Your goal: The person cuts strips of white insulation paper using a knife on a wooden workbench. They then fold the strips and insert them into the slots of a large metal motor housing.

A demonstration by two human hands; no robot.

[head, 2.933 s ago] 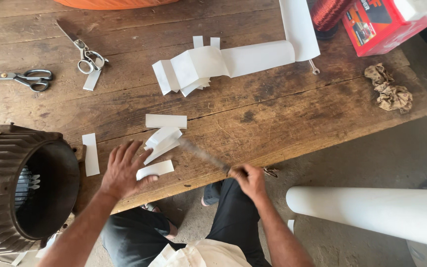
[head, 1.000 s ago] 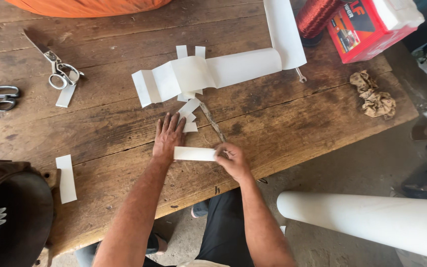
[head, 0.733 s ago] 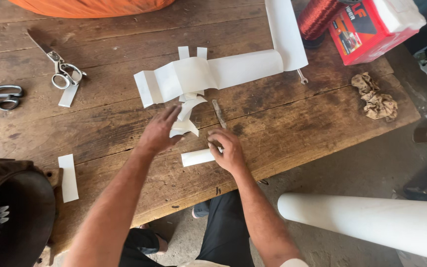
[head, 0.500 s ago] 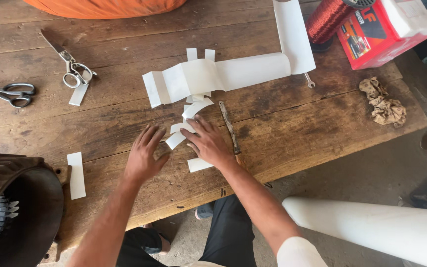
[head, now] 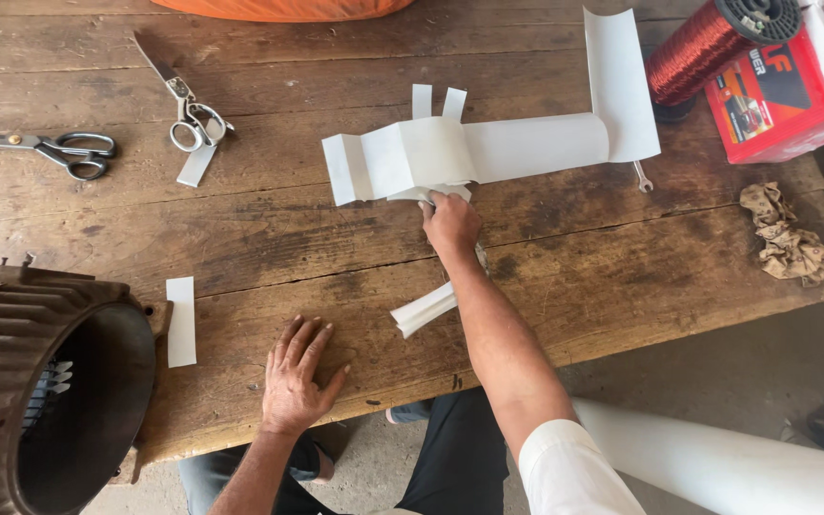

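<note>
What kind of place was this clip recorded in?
Probably a motor repair workshop: a ribbed metal motor housing sits at the edge of a worn wooden workbench, with a spool of copper wire, steel scissors and cut strips of white insulating paper.

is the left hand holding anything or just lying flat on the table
Lying flat and empty: the left hand rests palm down, fingers spread, on the bare wooden table.

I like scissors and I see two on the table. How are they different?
The left scissors lie flat with dark handles, blades pointing left. The upper scissors have shiny metal ring handles, point up-left, and rest beside a white paper strip. Both lie on the wooden table, away from the person's hands.
</note>
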